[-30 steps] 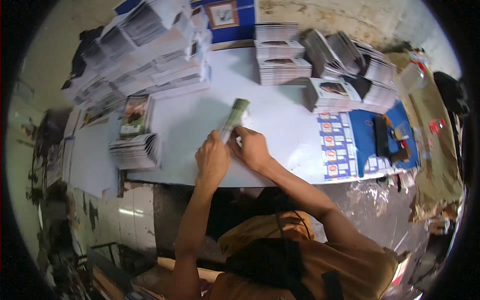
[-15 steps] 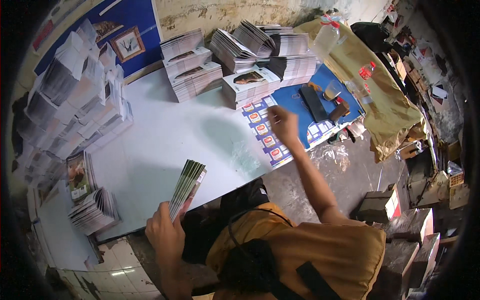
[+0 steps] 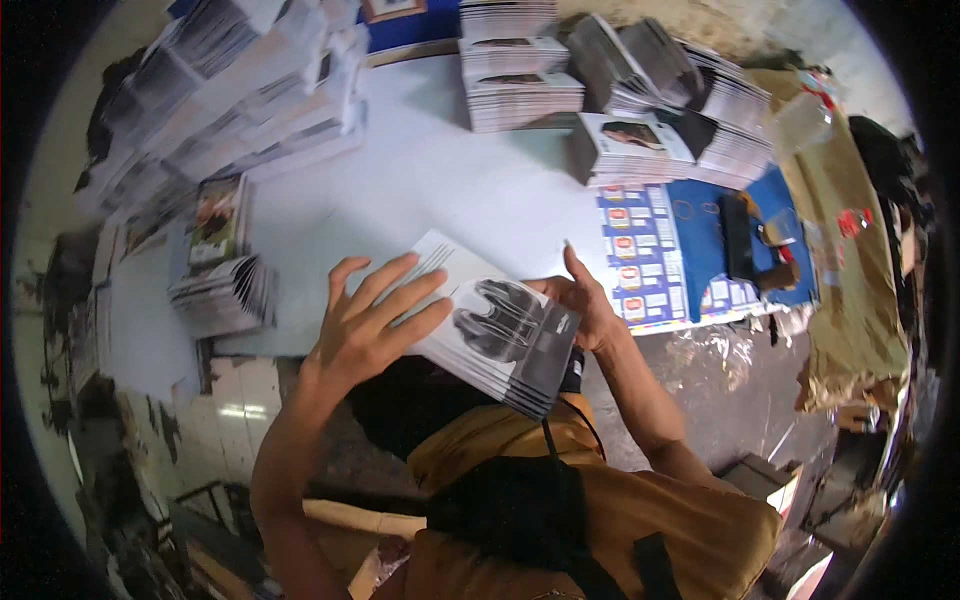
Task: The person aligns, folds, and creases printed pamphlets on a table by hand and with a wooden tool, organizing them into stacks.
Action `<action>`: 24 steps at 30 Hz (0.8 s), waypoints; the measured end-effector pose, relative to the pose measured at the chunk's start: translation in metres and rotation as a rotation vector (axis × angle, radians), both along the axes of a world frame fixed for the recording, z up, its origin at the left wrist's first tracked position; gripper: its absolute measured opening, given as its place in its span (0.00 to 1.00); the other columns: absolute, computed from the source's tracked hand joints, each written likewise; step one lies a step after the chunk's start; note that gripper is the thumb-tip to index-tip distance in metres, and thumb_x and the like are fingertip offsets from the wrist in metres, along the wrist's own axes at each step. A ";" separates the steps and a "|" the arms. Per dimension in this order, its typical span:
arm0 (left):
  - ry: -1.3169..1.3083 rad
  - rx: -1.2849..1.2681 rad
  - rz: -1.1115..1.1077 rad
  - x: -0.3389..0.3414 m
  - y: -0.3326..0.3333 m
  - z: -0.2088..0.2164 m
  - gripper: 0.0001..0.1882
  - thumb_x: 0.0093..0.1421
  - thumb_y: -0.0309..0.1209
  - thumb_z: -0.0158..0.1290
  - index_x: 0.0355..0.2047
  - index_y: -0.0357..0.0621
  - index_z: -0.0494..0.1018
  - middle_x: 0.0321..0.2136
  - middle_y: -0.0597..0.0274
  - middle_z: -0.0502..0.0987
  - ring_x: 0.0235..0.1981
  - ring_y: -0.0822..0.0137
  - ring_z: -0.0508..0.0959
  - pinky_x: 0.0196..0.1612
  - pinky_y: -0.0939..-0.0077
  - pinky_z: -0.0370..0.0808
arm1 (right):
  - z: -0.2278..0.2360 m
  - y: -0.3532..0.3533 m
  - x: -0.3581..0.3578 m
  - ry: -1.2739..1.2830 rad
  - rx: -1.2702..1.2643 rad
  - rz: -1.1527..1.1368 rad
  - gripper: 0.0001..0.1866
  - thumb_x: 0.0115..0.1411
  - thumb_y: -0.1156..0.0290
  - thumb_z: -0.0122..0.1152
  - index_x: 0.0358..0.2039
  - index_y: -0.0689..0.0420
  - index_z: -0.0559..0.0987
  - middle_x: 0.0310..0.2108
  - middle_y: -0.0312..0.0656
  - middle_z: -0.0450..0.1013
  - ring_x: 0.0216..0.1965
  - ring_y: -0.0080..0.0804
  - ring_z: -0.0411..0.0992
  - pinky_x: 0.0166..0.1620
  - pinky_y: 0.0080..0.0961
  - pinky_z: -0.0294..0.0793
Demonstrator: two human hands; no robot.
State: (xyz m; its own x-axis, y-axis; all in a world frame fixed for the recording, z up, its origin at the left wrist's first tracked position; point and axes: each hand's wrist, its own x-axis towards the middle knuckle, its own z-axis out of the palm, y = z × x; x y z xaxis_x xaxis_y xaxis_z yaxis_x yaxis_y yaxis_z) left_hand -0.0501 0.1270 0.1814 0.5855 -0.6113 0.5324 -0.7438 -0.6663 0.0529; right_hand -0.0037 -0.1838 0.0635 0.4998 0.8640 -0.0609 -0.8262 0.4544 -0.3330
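Note:
A small stack of booklets (image 3: 490, 325), with a grey and black picture on its white cover, is tilted between my hands above the table's front edge. My left hand (image 3: 375, 320) grips its left side, with spread fingers across the cover and the thumb hidden. At the opposite edge, my right hand (image 3: 590, 310) holds the stack with its fingers while its thumb points up. Left of my left hand, a fanned pile of booklets (image 3: 225, 295) lies by a booklet with a coloured cover (image 3: 217, 222).
Tall piles of printed booklets (image 3: 230, 100) rise at the left; more booklet stacks (image 3: 635, 150) line the back. On the right, a blue sheet (image 3: 690, 240) bears a dark oblong block (image 3: 737, 235) and a cup (image 3: 780, 228). Brown paper (image 3: 860, 310) drapes beyond, with a red-labelled bottle (image 3: 852, 222).
My right hand has come back from the printed sheet to the booklets. The left hand has raised them over the table edge and their cover now faces up. The view has shifted left.

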 end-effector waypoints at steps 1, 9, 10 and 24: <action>-0.028 0.039 0.002 0.001 0.006 -0.006 0.23 0.50 0.22 0.62 0.48 0.54 0.77 0.56 0.65 0.75 0.61 0.63 0.69 0.60 0.51 0.59 | 0.010 0.017 0.004 -0.181 -0.210 -0.047 0.39 0.64 0.44 0.55 0.56 0.72 0.71 0.42 0.48 0.79 0.36 0.27 0.80 0.36 0.32 0.85; 0.782 -1.249 0.490 0.000 -0.004 -0.053 0.29 0.63 0.25 0.54 0.65 0.40 0.61 0.62 0.52 0.65 0.61 0.59 0.68 0.60 0.61 0.67 | 0.054 0.110 -0.004 -0.666 -0.585 -0.503 0.19 0.66 0.73 0.60 0.54 0.67 0.72 0.42 0.41 0.78 0.42 0.21 0.74 0.45 0.20 0.75; 1.068 -1.350 0.497 -0.004 -0.007 -0.048 0.27 0.66 0.27 0.53 0.64 0.36 0.60 0.60 0.53 0.69 0.58 0.59 0.71 0.57 0.66 0.71 | 0.049 0.118 -0.004 -0.767 -0.641 -0.599 0.19 0.66 0.73 0.60 0.55 0.67 0.72 0.43 0.41 0.78 0.44 0.21 0.73 0.46 0.21 0.74; 0.754 -0.155 0.703 0.035 0.050 -0.008 0.19 0.59 0.31 0.59 0.47 0.38 0.67 0.39 0.42 0.79 0.40 0.42 0.80 0.40 0.54 0.76 | -0.004 0.075 -0.015 -0.951 -1.143 -0.763 0.16 0.66 0.71 0.60 0.50 0.67 0.76 0.35 0.42 0.78 0.37 0.25 0.73 0.44 0.23 0.73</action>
State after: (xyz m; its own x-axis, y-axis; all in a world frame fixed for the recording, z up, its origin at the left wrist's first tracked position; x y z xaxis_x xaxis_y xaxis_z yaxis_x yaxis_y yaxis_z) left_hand -0.0152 0.1767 0.1739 0.9963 0.0403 -0.0756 0.0710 -0.8826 0.4647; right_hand -0.0190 -0.1090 0.0599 0.9831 0.1496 0.1056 0.1326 -0.1838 -0.9740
